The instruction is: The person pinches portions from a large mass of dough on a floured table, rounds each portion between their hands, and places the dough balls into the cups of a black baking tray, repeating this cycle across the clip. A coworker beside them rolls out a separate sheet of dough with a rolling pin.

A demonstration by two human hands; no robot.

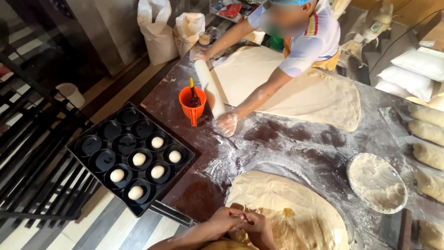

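Both hands, left hand [225,218] and right hand [255,225], pinched together on dough sheet [296,213] at near tabletop [277,143] edge; risk: thin dough likely tears if pulled hard.

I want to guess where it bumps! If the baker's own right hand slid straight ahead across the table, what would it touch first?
Probably the flattened dough sheet. The right hand, pressed against the left hand, already sits at its near edge; depth is hard to judge.

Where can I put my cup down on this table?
The floury patch between the two dough sheets, left of the flour bowl, is bare. So is the dark corner beside the bun tray. The right edge is crowded with dough logs.
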